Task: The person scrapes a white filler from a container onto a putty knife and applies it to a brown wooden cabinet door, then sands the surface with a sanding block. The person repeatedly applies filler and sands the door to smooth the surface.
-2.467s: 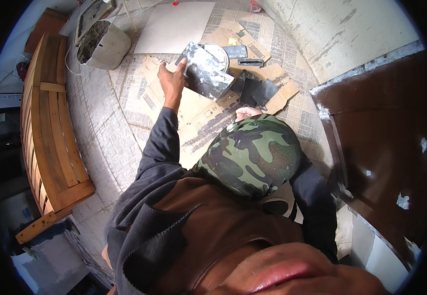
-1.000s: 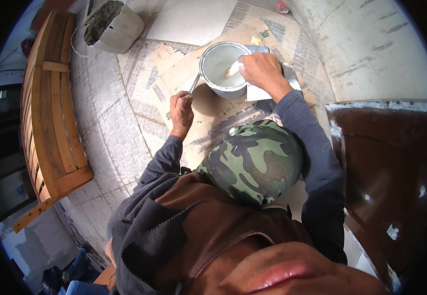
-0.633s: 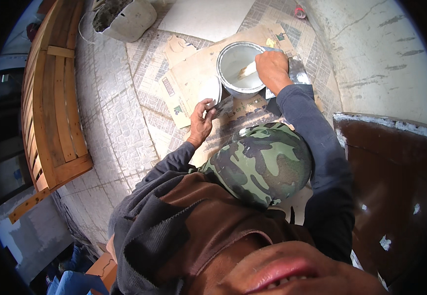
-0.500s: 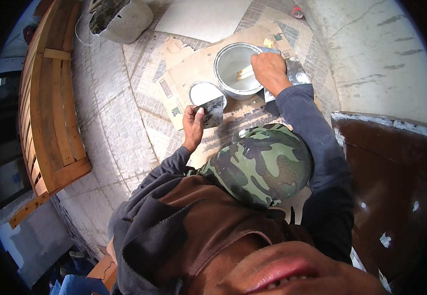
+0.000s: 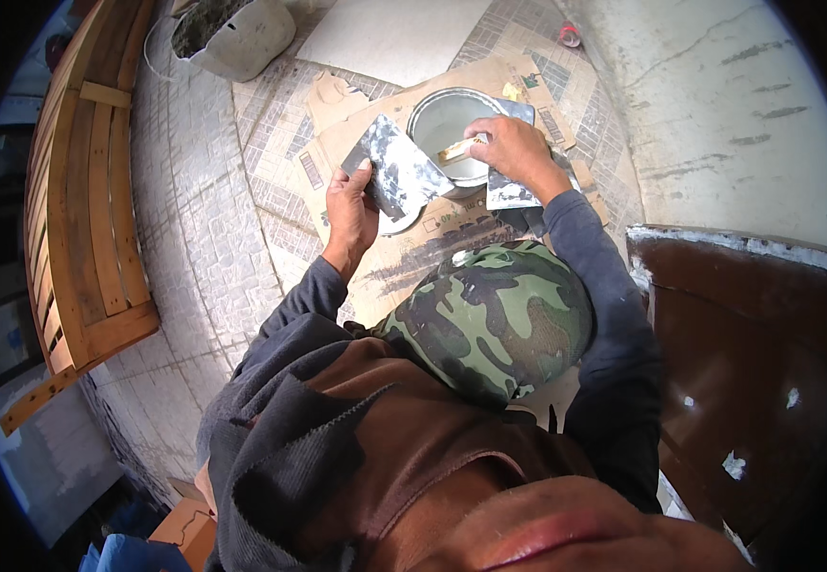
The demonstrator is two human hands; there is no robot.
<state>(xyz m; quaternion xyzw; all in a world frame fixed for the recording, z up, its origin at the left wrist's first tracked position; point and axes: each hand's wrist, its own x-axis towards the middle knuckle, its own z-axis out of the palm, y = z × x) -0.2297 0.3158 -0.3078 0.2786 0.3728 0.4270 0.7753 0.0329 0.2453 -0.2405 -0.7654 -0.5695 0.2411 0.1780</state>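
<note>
My left hand [image 5: 352,205] grips a flat metal hawk plate [image 5: 396,172] smeared with grey-white putty and holds it tilted beside a round can [image 5: 447,129] of white putty. My right hand [image 5: 514,153] is shut on a wooden-handled putty knife [image 5: 456,150] whose blade dips into the can. A second smeared metal plate [image 5: 514,194] lies under my right wrist. Can and plates sit over flattened cardboard [image 5: 375,257] on the tiled floor. A camouflage cap [image 5: 494,319] hides the cardboard nearest me.
A slatted wooden bench [image 5: 80,191] runs along the left. A bucket with dark mortar [image 5: 232,38] and a pale square tile [image 5: 394,38] lie at the far side. A rough plastered wall [image 5: 718,95] and a brown door [image 5: 747,362] stand on the right.
My left hand has lifted the smeared plate off the cardboard and brought it up next to the can. My right hand has stayed at the can with the putty knife.
</note>
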